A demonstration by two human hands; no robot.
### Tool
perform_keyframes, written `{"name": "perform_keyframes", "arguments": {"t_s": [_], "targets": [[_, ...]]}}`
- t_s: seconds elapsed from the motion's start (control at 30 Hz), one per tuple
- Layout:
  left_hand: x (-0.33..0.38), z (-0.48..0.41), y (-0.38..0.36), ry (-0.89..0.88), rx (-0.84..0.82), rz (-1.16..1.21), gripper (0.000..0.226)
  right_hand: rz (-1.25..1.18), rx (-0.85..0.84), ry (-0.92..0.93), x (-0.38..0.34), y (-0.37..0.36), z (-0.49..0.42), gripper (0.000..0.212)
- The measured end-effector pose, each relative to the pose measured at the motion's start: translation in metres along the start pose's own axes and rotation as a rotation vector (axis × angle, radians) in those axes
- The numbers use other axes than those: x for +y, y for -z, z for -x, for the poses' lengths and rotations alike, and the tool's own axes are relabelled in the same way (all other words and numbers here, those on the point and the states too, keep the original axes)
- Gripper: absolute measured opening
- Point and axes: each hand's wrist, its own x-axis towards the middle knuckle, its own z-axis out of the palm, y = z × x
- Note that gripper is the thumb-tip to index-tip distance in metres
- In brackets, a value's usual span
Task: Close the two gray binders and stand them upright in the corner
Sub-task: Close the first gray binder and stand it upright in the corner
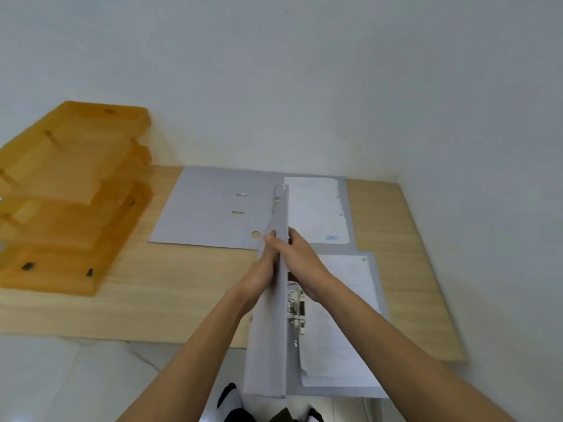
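Two gray binders lie on a wooden desk [170, 300]. The far binder [210, 208] lies open flat against the wall, white sheets on its right half. The near binder [341, 391] overhangs the desk's front edge; its left cover [269, 324] is raised to nearly vertical, while its right half lies flat with paper on it and the metal ring mechanism showing. My left hand [262, 269] presses the outer side of the raised cover. My right hand [304, 263] grips the cover's top edge from the inner side.
An orange translucent stack of letter trays [70, 196] stands at the left of the desk against the wall. White walls meet in a corner at the desk's far right [396, 178]. Tiled floor lies below the front edge.
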Motion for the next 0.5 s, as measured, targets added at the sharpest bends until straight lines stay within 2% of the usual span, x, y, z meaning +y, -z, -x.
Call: {"name": "perform_keyframes", "arguments": {"t_s": [0.17, 0.27, 0.43, 0.5], "targets": [[-0.030, -0.021, -0.031, 0.095, 0.032, -0.401, 0.069, 0.084, 0.125, 0.007, 0.028, 0.083, 0.007, 0.030], [-0.050, -0.030, -0.037, 0.168, 0.031, -0.518, 0.075, 0.159, 0.206, -0.005, 0.052, 0.129, 0.010, 0.028], [-0.076, -0.038, -0.046, 0.161, 0.017, -0.710, 0.084, 0.291, 0.368, -0.128, 0.107, 0.179, 0.019, 0.058], [-0.081, -0.039, -0.052, 0.153, 0.007, -0.780, 0.085, 0.408, 0.365, -0.163, 0.125, 0.184, 0.019, 0.072]]}}
